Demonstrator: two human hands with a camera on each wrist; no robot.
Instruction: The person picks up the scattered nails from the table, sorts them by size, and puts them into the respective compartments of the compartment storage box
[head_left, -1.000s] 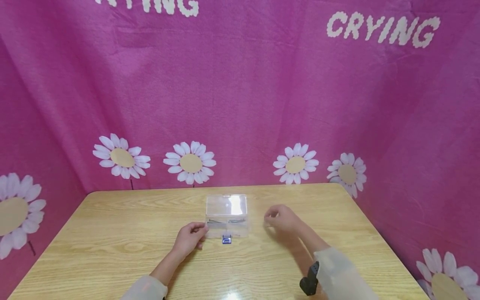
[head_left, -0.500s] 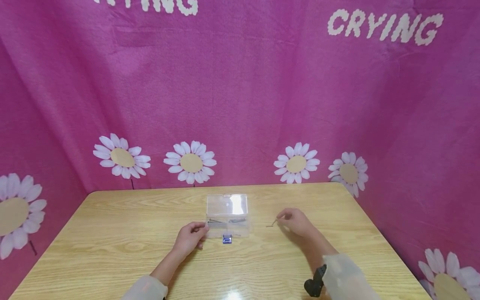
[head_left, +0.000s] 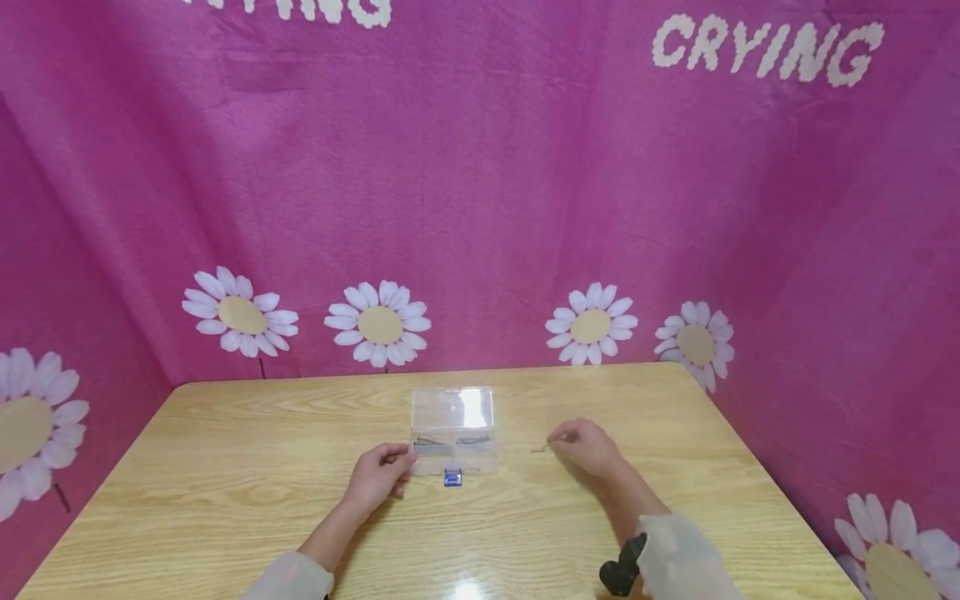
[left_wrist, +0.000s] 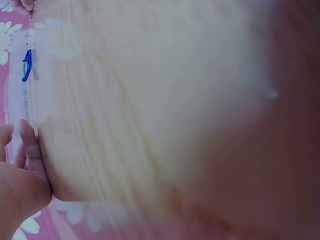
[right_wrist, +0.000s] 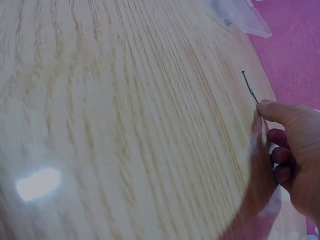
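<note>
A clear plastic box (head_left: 475, 459) with its lid (head_left: 435, 408) raised stands on the table, a blue latch (head_left: 453, 477) at its front. Nails (head_left: 472, 439) lie in two compartments inside. My left hand (head_left: 377, 479) holds the box by its left side; the left wrist view shows fingers (left_wrist: 31, 150) at its corner. To the right of the box, my right hand (head_left: 588, 446) pinches a thin dark nail (right_wrist: 247, 84) between thumb and index finger, low over the tabletop. Whether a second nail lies against its far end I cannot tell.
The wooden table (head_left: 262, 483) ends at a pink curtain (head_left: 480, 208) with daisies on it, behind and to both sides. A black wrist camera (head_left: 622, 567) sits by the right sleeve. Light glares on the near tabletop.
The right hand has drawn back slightly to the right from where it was a second ago, and the nail now shows at its fingertips. The left hand and the box have stayed in place.
</note>
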